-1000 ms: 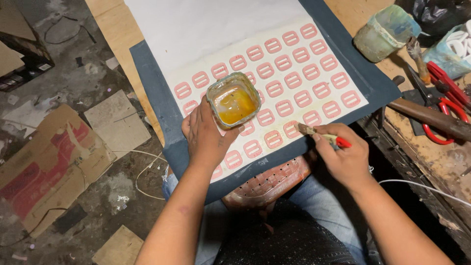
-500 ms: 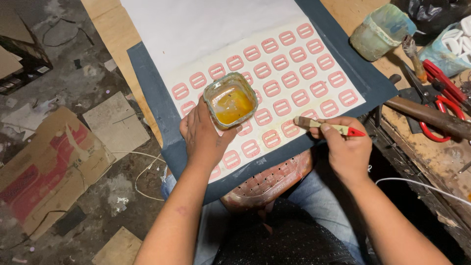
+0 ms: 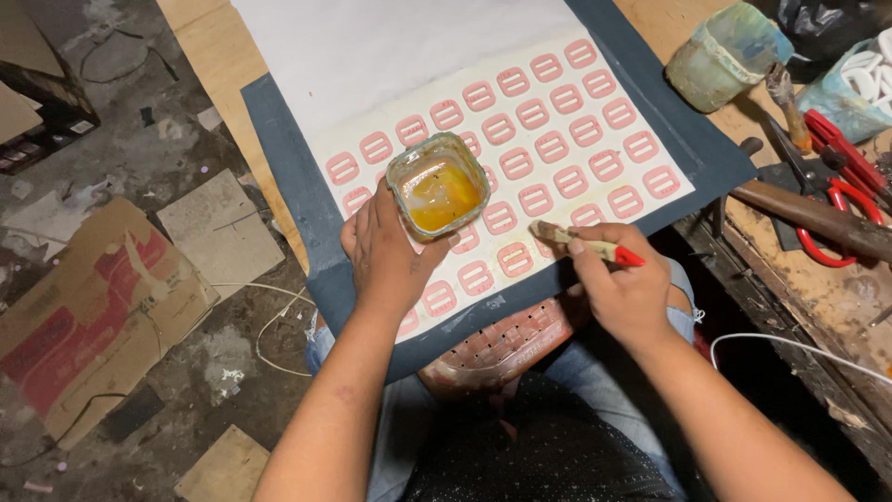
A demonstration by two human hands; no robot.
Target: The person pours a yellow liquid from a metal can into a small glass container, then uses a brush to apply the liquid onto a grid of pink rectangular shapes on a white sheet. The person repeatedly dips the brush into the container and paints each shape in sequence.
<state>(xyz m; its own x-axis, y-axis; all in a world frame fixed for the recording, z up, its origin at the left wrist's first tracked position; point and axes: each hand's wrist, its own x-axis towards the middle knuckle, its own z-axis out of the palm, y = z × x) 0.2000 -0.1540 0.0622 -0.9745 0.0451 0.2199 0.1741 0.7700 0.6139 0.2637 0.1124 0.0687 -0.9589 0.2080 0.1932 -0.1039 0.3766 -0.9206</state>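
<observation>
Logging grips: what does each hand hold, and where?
Left hand grips the glue jar by its side; right hand holds the brush by its handle.

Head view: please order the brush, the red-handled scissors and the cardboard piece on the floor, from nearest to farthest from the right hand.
1. Brush: held in the right hand, bristles pointing left over the sheet.
2. Red-handled scissors: on the wooden bench, to the hand's right.
3. Cardboard piece: on the floor, far left, beyond the left hand.
</observation>
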